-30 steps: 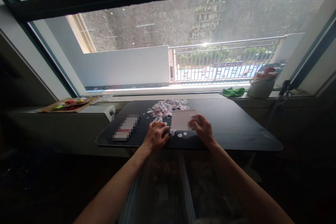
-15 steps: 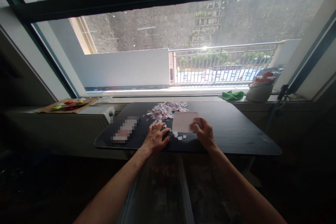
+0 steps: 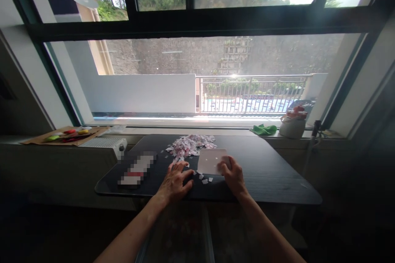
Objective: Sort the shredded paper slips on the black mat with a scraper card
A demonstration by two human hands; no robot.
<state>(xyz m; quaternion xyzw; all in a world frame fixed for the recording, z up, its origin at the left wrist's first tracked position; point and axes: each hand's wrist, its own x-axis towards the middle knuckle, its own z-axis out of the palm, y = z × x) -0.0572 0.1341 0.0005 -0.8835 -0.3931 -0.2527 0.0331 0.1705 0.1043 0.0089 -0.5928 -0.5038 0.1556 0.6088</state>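
My right hand (image 3: 232,174) grips the right edge of a flat, pale pinkish rectangular card or board (image 3: 210,158), low over the dark table (image 3: 265,172). A few white specks show on the card. Its exact kind I cannot make out. My left hand (image 3: 176,181) rests at the near side of the table, fingers spread, beside the front of a heap of small paper scraps (image 3: 189,146). Several loose scraps (image 3: 204,181) lie between my hands, near the card's lower edge.
A blurred-out rectangular object (image 3: 137,170) lies on the table's left. Beyond the table, the windowsill carries a green cloth (image 3: 263,130) and a whitish container (image 3: 292,126). Left is a radiator (image 3: 106,144) beside brown paper (image 3: 68,134) bearing coloured items. Below the near edge is a dim, see-through bin (image 3: 179,230).
The view has tilted up, so the table sits lower in the picture. White specks now show on the card. My right hand still grips it; my left hand's fingers remain spread.
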